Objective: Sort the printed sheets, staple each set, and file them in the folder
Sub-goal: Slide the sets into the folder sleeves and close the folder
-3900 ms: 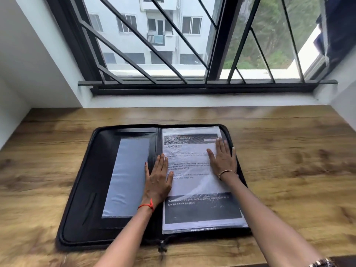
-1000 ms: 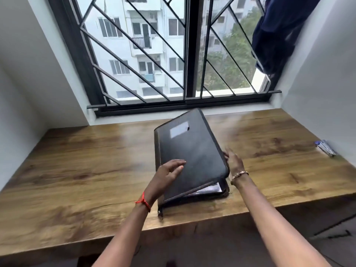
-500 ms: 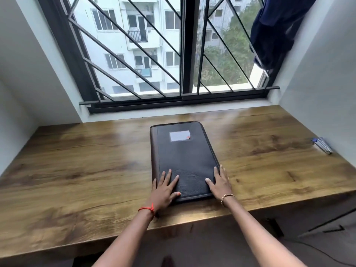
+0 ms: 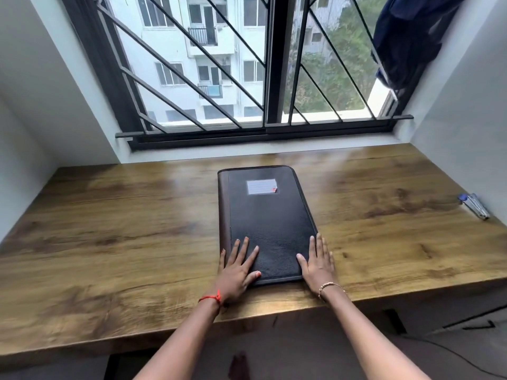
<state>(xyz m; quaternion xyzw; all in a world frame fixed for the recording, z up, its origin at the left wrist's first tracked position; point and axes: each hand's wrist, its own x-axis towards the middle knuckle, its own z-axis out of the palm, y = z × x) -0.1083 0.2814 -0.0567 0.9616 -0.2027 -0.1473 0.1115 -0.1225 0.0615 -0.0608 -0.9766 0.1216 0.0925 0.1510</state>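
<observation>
A black folder (image 4: 270, 215) lies closed and flat in the middle of the wooden desk (image 4: 109, 229), with a pale label (image 4: 262, 186) near its far end. My left hand (image 4: 238, 266) rests flat on its near left corner, fingers spread. At the near right corner my right hand (image 4: 318, 261) lies flat, partly on the folder's edge and partly on the desk. Neither hand grips anything. The printed sheets are hidden inside the folder.
A blue and silver stapler (image 4: 474, 205) lies at the desk's far right, close to the wall. A barred window (image 4: 247, 78) runs behind the desk, and a dark blue cloth (image 4: 406, 37) hangs at its upper right. White walls close both sides.
The folder lay open with a sheet under my hands; I swung the cover over and it now lies shut. Both hands have settled flat on its near corners.
</observation>
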